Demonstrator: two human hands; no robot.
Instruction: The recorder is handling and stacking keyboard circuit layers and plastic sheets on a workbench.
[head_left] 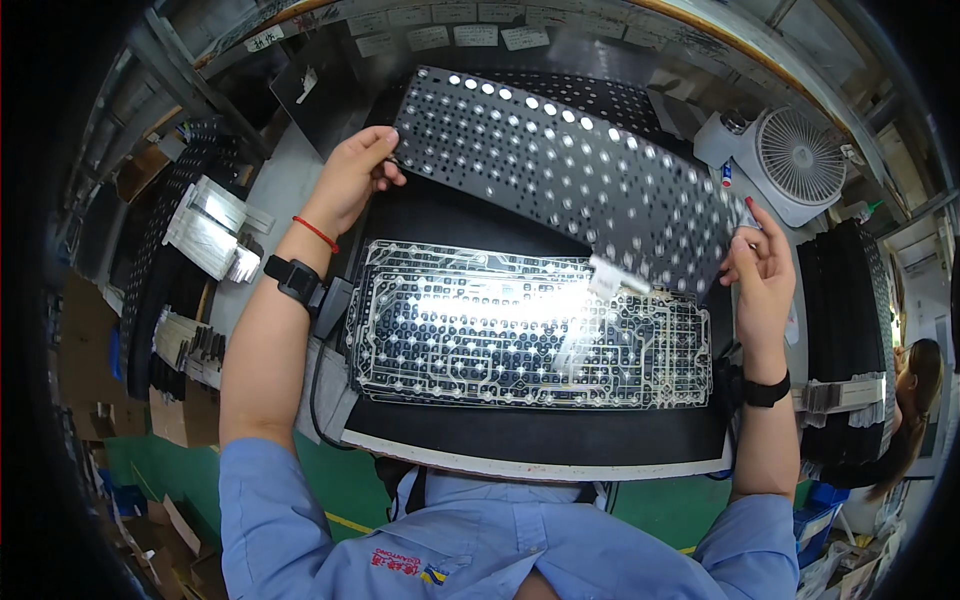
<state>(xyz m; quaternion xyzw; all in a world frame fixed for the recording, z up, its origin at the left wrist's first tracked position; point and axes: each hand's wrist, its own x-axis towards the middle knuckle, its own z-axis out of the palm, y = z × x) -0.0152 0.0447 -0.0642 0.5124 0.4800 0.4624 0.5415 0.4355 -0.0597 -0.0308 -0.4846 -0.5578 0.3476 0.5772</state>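
A black perforated keyboard sheet (540, 160) hangs tilted over the far part of the bench, its left end higher than its right. My left hand (365, 170) pinches its left edge between thumb and fingers. At the lower right end, my right hand (760, 262) grips a corner with thumb and fingertips. Just below it lies a clear keyboard membrane (535, 335) with pale circuit lines, flat on the black work surface (540, 432) over a dark layer with small squares. Glare covers part of it. A pale flap (612, 278) sticks up at the membrane's far edge.
A white fan (795, 160) stands at the back right beside a small blue-and-white tube (727, 175). Stacked black sheets (845, 310) are at the right; more stacks and shiny membrane bundles (212, 228) are at the left. Another person (915, 390) is at the far right.
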